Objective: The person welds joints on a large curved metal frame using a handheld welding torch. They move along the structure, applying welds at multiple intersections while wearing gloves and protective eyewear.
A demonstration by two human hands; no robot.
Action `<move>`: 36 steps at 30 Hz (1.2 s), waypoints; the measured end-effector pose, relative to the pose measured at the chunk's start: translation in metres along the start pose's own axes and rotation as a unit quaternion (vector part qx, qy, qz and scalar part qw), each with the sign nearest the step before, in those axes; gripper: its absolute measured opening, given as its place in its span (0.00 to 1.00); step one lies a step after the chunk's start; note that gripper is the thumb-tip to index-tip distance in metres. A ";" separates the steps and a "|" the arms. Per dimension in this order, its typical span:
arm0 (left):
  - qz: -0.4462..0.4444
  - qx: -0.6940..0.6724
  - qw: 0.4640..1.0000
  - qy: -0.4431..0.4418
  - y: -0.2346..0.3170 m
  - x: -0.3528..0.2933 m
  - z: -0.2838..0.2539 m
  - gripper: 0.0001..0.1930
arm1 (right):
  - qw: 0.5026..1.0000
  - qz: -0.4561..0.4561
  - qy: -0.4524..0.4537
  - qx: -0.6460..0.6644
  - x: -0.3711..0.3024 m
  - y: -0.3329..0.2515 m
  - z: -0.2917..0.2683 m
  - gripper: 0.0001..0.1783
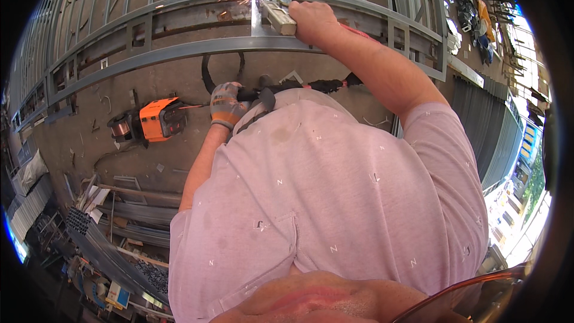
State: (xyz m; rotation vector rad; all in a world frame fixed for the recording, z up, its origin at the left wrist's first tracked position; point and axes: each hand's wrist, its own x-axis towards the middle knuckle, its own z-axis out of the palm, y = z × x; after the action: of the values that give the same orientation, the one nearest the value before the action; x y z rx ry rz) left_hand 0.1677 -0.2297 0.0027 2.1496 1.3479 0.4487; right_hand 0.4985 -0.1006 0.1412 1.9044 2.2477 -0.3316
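Observation:
My right hand (314, 21), bare, reaches over the metal frame (197, 48) with its fingers closed on a beige rectangular block-shaped tool (279, 19). The tool's far end lies against an upright metal bar (257, 17), where a bright glow shows and orange sparks (239, 0) fly to the left. Near my waist is my left hand (227, 103) in a grey and orange work glove. Its fingers are curled around a thick black cable (207, 75), which loops toward the frame. My fingertips are partly hidden there.
An orange and black machine with a wire spool (156, 121) stands on the floor to the left. Long metal profiles (143, 215) lie in stacks at the lower left, and more dark ones (484, 125) at the right. Metal scraps are scattered on the floor.

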 end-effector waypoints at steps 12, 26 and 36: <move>0.011 0.008 1.000 -0.005 0.001 0.000 -0.002 0.24 | 1.000 0.012 -0.015 0.003 -0.004 0.002 -0.006 0.14; 0.026 0.005 1.000 0.003 0.004 0.012 0.002 0.18 | 0.999 0.012 -0.033 -0.008 -0.012 0.011 -0.007 0.13; 0.062 0.022 0.997 -0.026 0.012 0.028 0.014 0.19 | 0.999 0.034 0.005 0.012 -0.049 0.053 0.012 0.13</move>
State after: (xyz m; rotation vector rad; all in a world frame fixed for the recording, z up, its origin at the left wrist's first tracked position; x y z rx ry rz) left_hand 0.1965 -0.2123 -0.0009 2.2750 1.2101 0.4109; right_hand 0.5587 -0.1422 0.1406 1.9948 2.1887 -0.3415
